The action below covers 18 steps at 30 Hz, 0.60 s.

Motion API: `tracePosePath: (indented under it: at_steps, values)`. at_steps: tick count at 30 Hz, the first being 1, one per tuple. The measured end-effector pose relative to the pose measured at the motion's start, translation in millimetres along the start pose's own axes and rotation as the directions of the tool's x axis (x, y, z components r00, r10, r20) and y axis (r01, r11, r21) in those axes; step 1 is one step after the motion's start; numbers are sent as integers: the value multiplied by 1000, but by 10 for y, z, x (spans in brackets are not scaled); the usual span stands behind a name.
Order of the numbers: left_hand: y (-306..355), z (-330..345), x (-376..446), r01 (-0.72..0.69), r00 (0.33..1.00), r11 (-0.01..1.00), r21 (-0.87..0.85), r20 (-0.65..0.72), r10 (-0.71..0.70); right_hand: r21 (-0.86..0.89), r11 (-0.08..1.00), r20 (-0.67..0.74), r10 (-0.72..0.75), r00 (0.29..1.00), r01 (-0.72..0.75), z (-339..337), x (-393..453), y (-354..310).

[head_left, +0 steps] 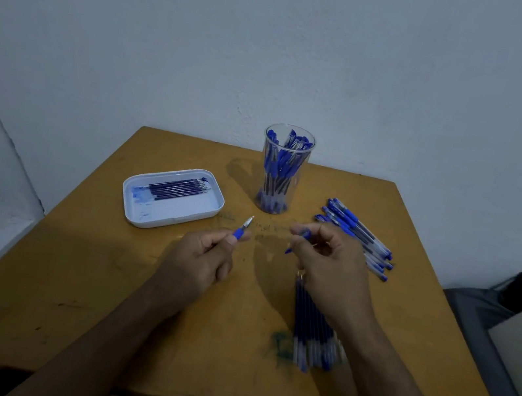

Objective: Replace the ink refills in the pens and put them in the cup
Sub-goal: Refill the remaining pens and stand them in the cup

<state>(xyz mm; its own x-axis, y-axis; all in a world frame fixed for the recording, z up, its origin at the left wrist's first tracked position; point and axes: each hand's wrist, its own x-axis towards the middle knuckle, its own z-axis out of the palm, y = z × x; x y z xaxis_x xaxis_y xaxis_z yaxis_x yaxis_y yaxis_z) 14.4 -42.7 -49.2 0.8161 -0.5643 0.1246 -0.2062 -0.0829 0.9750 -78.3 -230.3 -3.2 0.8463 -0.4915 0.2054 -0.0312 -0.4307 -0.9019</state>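
Over the worn yellow wooden table (pixel 65 286), the left hand (pixel 197 263) pinches a blue-gripped pen (pixel 242 229), silver tip pointing away. The right hand (pixel 326 271) curls round a blue pen cap (pixel 297 242). Behind them, the clear plastic cup (pixel 283 170) stands packed with blue pens.

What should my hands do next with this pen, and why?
Probably bring the right hand across and push its small blue pen cap onto the bare metal tip of the blue-grip pen that the left hand holds; the tip points up, uncapped, and the clear plastic cup holds capped pens.
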Motion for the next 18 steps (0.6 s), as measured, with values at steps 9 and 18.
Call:
tracePosePath:
  at_steps: [9, 18]
  values:
    - [-62, -64, 9, 5, 993, 979, 201, -117, 19, -663, 708, 276, -69, 959, 242, 229, -167, -15]
    - [13, -24, -78, -42, 998, 968, 246, -41, 54, -682, 684, 296, -64, 953, 258, 298, -137, 42]
